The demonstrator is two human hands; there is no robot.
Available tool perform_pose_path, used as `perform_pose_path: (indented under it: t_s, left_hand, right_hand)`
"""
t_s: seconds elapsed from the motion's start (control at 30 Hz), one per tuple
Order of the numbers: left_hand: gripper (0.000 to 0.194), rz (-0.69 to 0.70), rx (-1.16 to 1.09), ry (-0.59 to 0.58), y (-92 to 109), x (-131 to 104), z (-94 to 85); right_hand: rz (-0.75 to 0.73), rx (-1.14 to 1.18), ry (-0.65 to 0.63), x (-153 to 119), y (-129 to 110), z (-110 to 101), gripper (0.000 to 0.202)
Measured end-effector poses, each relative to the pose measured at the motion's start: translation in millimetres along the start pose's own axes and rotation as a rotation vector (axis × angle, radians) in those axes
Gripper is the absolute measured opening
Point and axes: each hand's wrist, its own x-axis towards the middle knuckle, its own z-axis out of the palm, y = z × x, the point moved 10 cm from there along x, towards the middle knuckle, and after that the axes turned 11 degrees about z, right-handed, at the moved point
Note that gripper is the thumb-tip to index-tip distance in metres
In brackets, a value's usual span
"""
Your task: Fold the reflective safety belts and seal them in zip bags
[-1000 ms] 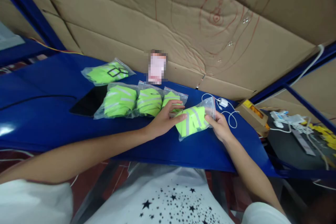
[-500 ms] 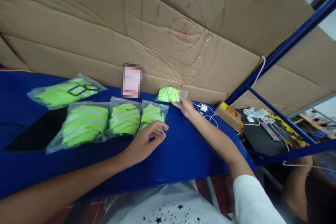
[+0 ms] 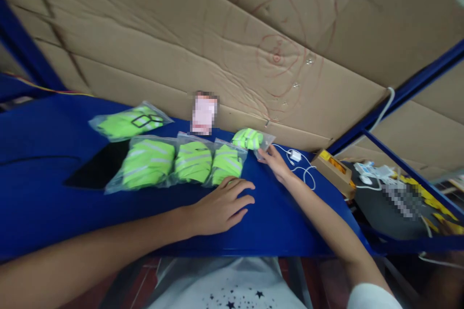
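Note:
My right hand (image 3: 275,161) grips the clear edge of a small bagged reflective vest (image 3: 248,139), bright yellow-green with pale stripes, near the cardboard wall. My left hand (image 3: 224,205) is open over the blue table, palm down and fingers spread, holding nothing. Just beyond its knuckles lies another bagged vest (image 3: 227,161). To the left in the same row are a middle bagged vest (image 3: 193,161) and a larger bagged vest (image 3: 148,163). Behind them, a bagged vest with black outlines on it (image 3: 132,121) lies at an angle.
A flat black sheet (image 3: 97,166) lies partly under the bags. A blurred-out pink card (image 3: 204,113) stands against the cardboard wall (image 3: 152,58). To the right are a white charger with its cable (image 3: 295,155), an open cardboard box (image 3: 334,171) and a blue frame bar (image 3: 402,77).
My left hand's fingers have spread from a curled pose. My right hand still has the small bag, now held nearer its clear edge. The whole view has shifted, moving things rightward.

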Motion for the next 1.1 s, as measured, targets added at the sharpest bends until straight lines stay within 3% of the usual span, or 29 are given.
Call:
perform_pose_path:
  t_s: [0.1, 0.2, 0.3, 0.37, 0.47, 0.6, 0.7, 0.8, 0.9, 1.0, 1.07, 1.1]
  left_hand:
    - [0.020, 0.033, 0.098, 0.012, 2, 3, -6.2]
    - [0.019, 0.079, 0.231, -0.001, -2, 7, -17.2]
    - [0.020, 0.052, 0.408, 0.053, -27, 8, -49.6]
    - [0.024, -0.103, 0.459, 0.107, -66, 2, -81.6]
    - [0.035, -0.440, 0.525, 0.010, -147, -27, -118.4]
    - [0.087, -1.007, 0.508, -0.172, -252, -117, -145.0]
    - [0.110, -1.261, 0.410, -0.188, -289, -180, -146.2]
    - [0.109, -1.338, 0.338, -0.154, -300, -210, -145.4]
    - [0.098, -1.320, 0.379, 0.016, -293, -210, -165.8]
    - [0.089, -1.236, 0.467, 0.275, -271, -184, -194.0]
    - [0.087, -1.033, 0.525, 0.402, -242, -146, -200.7]
    - [0.087, -0.806, 0.545, 0.465, -216, -116, -198.3]
  right_hand:
    - [-0.006, -0.171, -0.006, -1, 2, -4, 0.065]
    - [-0.003, -0.410, -0.060, -9, 8, 6, 0.063]
    - [-0.066, -0.639, -0.124, -36, 13, 25, 0.065]
    - [-0.144, -0.751, -0.126, -59, 13, 33, 0.059]
    - [-0.241, -0.865, -0.133, -84, 12, 40, 0.050]
    - [-0.304, -0.922, -0.199, -93, 11, 40, 0.043]
    - [-0.327, -0.923, -0.248, -93, 11, 39, 0.039]
    - [-0.380, -0.937, -0.285, -97, 10, 40, 0.036]
    - [-0.453, -0.970, -0.286, -104, 8, 41, 0.035]
    - [-0.514, -0.982, -0.271, -109, 5, 43, 0.034]
    - [-0.558, -0.928, -0.258, -113, 1, 45, 0.032]
    - [-0.582, -0.873, -0.241, -115, -2, 45, 0.031]
